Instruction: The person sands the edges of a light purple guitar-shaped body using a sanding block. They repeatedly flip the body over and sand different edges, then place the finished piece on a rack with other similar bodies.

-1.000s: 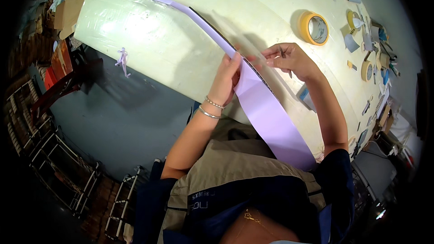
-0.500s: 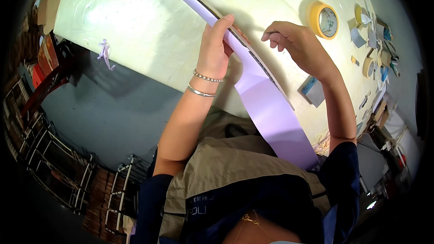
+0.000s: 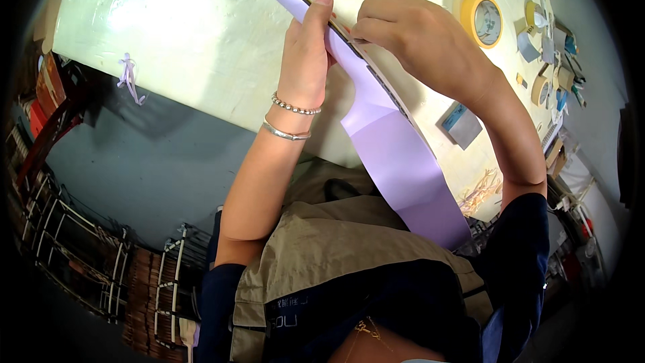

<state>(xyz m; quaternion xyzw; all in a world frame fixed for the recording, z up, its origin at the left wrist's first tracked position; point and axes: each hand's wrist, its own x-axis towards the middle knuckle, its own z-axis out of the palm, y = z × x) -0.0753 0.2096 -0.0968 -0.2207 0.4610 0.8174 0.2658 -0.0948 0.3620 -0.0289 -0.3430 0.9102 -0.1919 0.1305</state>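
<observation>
A lilac guitar (image 3: 403, 154) is tilted on its side, its neck running to the far left and its wide side toward my lap. My left hand (image 3: 306, 60) is closed around the neck, thumb on top and fingers mostly hidden behind. A dark strip (image 3: 366, 62) and a pale layer follow the guitar's upper edge. Against that edge, just right of my left thumb, my right hand (image 3: 410, 37) is closed in a pinch. A small thin dark tool (image 3: 359, 41) shows at its fingertips; its kind is not clear.
On the pale table (image 3: 195, 60) lie a yellow tape roll (image 3: 485, 20), a grey-blue block (image 3: 461, 126) and a lilac strip (image 3: 129, 81) at the left edge. Shavings (image 3: 480, 191) gather near my right elbow. More tape and small tools line the right side. A rack (image 3: 74, 242) stands lower left.
My right hand has moved left and away from me, bringing the small thin tool to the guitar's edge. My left hand and the guitar have shifted slightly up and left in view.
</observation>
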